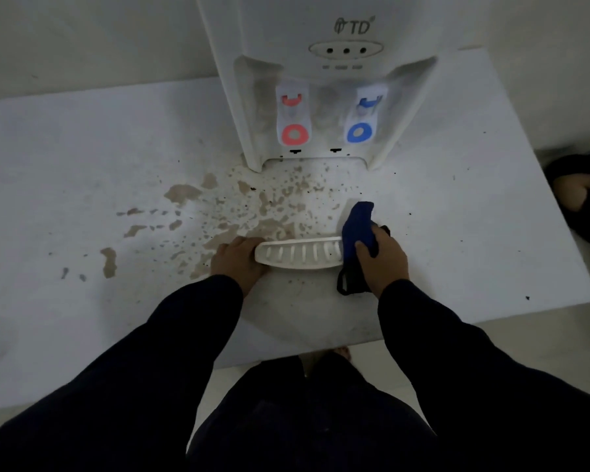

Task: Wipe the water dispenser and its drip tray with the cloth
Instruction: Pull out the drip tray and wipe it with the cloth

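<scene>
Apparently the drip tray (298,255), taken out in front of the water dispenser (321,80), is gripped by the left hand (237,262) and wiped with the cloth (358,233) clutched in the right hand (382,258). The dispenser seems not yet wiped.

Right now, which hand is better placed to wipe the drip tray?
Right hand: it already grips the blue cloth against the drip tray's right end, while the left hand steadies the other end.
</scene>
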